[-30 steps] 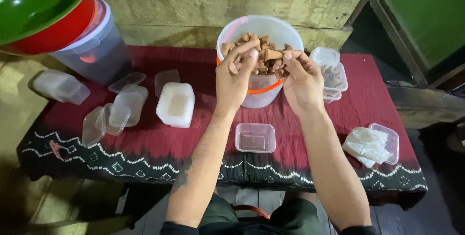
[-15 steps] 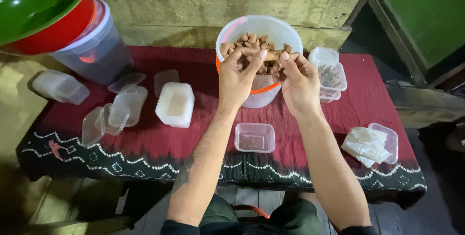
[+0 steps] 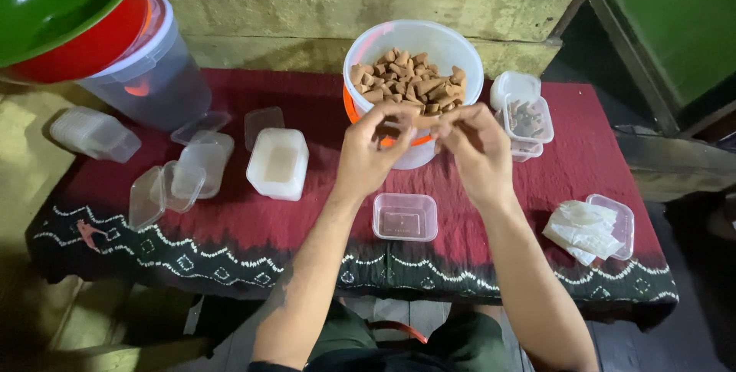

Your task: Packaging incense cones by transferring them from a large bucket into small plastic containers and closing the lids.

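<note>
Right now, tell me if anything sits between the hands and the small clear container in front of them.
Nothing visible does. The left hand and right hand meet at their fingertips, apparently pinching a brown piece, in front of the white bucket. The empty clear container lies open, without a lid, on the red cloth just below them.

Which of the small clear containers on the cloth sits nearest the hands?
The open, empty container directly below both hands; the others lie further out to the sides.
</note>
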